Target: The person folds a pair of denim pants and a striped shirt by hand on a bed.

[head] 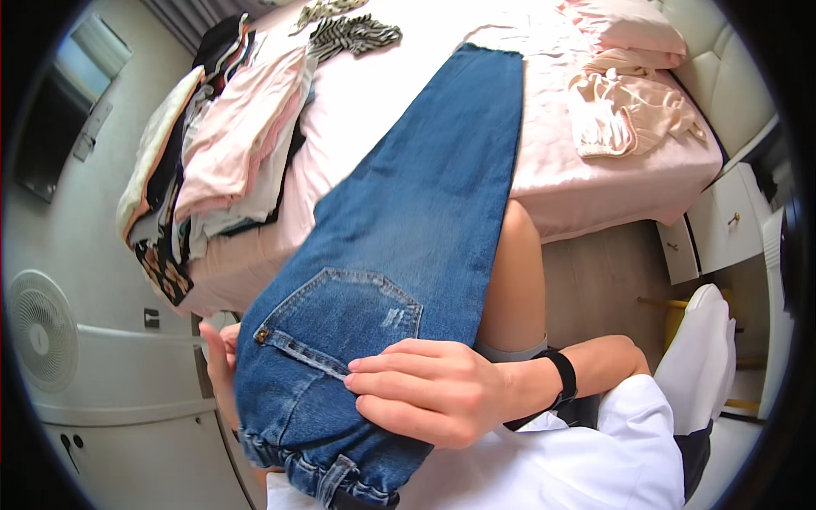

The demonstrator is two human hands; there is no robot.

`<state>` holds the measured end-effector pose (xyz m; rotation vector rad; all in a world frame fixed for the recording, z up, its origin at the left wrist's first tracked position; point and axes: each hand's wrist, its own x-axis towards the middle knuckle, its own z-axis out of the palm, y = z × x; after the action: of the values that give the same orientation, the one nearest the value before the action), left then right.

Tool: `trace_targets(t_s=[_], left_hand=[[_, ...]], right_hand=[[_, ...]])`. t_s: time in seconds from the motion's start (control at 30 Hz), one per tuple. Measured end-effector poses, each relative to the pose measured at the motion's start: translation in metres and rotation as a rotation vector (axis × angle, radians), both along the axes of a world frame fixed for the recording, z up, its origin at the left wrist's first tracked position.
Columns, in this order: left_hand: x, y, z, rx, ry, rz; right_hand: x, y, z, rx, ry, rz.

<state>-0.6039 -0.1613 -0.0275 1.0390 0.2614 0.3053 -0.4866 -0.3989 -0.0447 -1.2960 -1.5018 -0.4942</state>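
Note:
A pair of blue denim jeans (421, 191), folded lengthwise with a back pocket facing up, lies from my lap onto the bed. The waistband, gathered with elastic and bearing belt loops, is nearest my body. My right hand (427, 392) rests palm down on the denim by the pocket opening, its fingers together. At the left edge of the jeans is my left hand (223, 363), thumb raised; its other fingers are partly hidden behind the fabric, so its hold cannot be told.
Stacked clothes (242, 134) lie on the bed's left side, with a striped garment (354, 35) beyond. Beige clothing (628, 115) and a pink pillow (631, 29) are on the right. A white fan (44, 331) stands left; a white nightstand (720, 217) is right of the pink-covered bed (574, 204).

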Motion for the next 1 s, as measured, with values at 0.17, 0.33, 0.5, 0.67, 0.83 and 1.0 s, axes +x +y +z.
trace_targets(t_s=[0.17,0.33,0.5,0.67,0.83,1.0], left_hand=[[0.052,0.043,0.000,0.934,0.203,-0.086],[0.086,0.024,-0.012,1.389,-0.085,-0.303],[0.104,0.054,-0.058,0.654,-0.088,-0.617],[0.182,0.006,-0.031,0.735,-0.222,-1.080],[0.186,-0.037,-0.048,1.012,-0.440,-1.370],[0.158,-0.061,-0.070,1.200,-0.479,-1.506]], right_hand=[[0.017,-0.009,0.036,-0.115,0.249,0.276],[0.018,-0.038,0.039,-0.263,0.358,0.333],[0.017,-0.043,0.048,-0.289,0.523,0.377],[0.011,-0.040,0.078,-0.207,0.466,0.395],[0.011,-0.047,0.097,-0.300,0.539,0.379],[0.005,-0.076,0.086,-0.469,0.630,0.410]])
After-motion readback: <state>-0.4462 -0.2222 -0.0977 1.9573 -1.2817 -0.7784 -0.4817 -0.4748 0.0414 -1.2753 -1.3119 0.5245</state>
